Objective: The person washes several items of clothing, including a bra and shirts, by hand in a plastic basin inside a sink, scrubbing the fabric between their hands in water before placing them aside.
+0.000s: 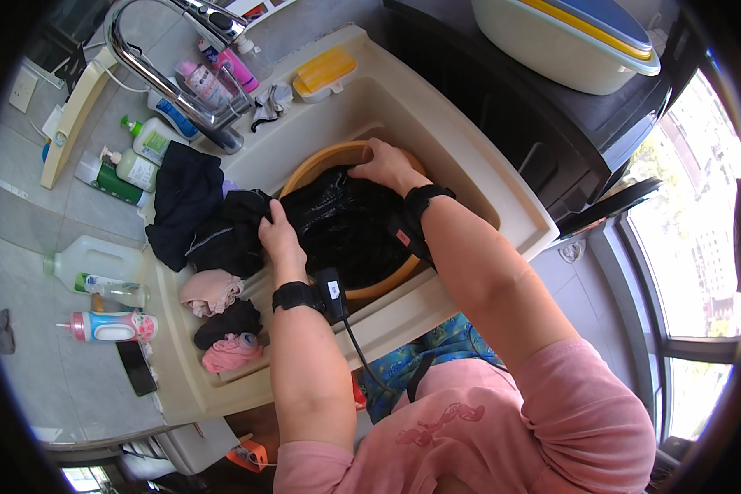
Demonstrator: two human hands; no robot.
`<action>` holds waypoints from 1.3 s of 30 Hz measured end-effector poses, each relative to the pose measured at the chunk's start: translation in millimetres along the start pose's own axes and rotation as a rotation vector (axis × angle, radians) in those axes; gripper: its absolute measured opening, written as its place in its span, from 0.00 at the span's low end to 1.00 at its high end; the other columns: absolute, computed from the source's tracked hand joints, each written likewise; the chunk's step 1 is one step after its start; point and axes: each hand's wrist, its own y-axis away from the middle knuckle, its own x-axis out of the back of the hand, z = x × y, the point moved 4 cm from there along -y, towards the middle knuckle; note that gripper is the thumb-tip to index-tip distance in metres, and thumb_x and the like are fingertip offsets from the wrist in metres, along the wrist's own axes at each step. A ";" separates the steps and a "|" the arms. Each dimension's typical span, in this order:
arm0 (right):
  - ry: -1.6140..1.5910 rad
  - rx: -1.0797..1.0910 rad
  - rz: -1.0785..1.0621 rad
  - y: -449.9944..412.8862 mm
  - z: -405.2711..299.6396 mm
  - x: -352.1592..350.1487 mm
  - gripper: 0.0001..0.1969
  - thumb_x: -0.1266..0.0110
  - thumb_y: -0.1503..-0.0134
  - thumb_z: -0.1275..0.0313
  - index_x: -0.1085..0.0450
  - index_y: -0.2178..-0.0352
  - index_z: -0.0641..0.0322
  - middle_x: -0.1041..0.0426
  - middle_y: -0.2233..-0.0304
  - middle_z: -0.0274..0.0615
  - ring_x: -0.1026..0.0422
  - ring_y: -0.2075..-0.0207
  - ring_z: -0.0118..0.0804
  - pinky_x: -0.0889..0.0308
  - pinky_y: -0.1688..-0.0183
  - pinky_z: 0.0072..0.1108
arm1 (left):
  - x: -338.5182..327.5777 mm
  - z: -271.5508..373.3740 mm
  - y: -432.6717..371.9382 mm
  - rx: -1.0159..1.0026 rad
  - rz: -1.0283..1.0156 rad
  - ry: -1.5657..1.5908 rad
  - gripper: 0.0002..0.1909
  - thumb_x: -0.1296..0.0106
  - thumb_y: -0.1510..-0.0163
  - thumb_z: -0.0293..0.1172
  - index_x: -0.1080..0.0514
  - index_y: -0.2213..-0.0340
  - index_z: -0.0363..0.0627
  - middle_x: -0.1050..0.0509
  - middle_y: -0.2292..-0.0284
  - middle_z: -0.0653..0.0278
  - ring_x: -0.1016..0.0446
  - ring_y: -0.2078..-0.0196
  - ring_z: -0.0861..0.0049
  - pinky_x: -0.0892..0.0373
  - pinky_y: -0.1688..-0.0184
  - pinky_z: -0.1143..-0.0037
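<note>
In a beige laundry sink [463,142] stands an orange-brown basin [321,159], filled with dark water and wet black cloth [346,228]. My left hand [282,241] grips the edge of a black garment [231,238] with light stitching, left of the basin; its fingers are partly hidden. Over the far side of the basin, my right hand [384,165] has curled fingers, their tips at the wet black cloth. Whether they pinch it is unclear. Another piece of dark clothing [182,197] lies against the garment, on the sink's left side.
Below the garment lie a pale pink cloth [213,291], a small black cloth [228,324] and a pink cloth [233,353]. A chrome faucet [160,86] arches over the back. Several bottles [154,139] line the left counter, near a phone [137,368]. Stacked basins [562,49] stand right.
</note>
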 end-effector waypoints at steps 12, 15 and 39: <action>0.628 -0.082 -0.447 23.8 17.4 -51.1 0.32 0.47 0.59 0.62 0.48 0.50 0.38 0.46 0.49 0.40 0.46 0.48 0.44 0.47 0.51 0.39 | -24.3 -50.8 0.9 -0.192 -0.466 -0.739 0.30 0.44 0.66 0.23 0.38 0.56 0.41 0.37 0.56 0.53 0.38 0.53 0.68 0.41 0.54 0.76; 0.563 -0.225 -0.318 17.6 28.9 -46.0 0.31 0.46 0.60 0.64 0.45 0.51 0.44 0.44 0.50 0.40 0.41 0.50 0.40 0.42 0.52 0.33 | -26.0 -47.4 1.2 -0.199 -0.455 -0.689 0.28 0.45 0.64 0.22 0.37 0.57 0.42 0.36 0.56 0.54 0.37 0.54 0.69 0.40 0.55 0.76; 0.304 0.218 0.059 22.2 -47.5 -37.5 0.19 0.56 0.54 0.57 0.33 0.67 0.60 0.30 0.67 0.46 0.32 0.64 0.44 0.36 0.62 0.31 | -35.5 4.7 29.7 0.457 -0.333 0.169 0.34 0.61 0.53 0.58 0.41 0.55 0.37 0.38 0.55 0.57 0.36 0.56 0.69 0.41 0.56 0.69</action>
